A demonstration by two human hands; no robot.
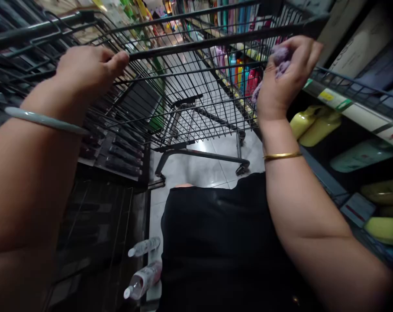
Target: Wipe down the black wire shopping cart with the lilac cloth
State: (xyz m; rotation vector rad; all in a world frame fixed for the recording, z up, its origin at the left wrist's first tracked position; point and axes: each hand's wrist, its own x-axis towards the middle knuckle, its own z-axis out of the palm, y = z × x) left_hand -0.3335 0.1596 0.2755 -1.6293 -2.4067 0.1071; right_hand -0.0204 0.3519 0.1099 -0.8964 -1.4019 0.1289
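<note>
A dark wire shopping cart (212, 115) stands in front of me, with bare wire mesh across the part of its basket that shows. My left hand (86, 65) is closed around the cart's handlebar (190, 45) toward its left end, thumb along the bar. A fuzzy purple cloth (281, 56) is bunched inside my closed right hand (285, 80), which is up by the right end of the same bar. Whether those right fingers also touch the bar cannot be made out.
Shelves with yellow bottles (318, 123) and a green bottle (362, 156) run close along my right. Dark packaged goods (123, 156) line the left side. Two clear bottles (146, 277) are low at left. Pale floor tiles (206, 169) show under the cart.
</note>
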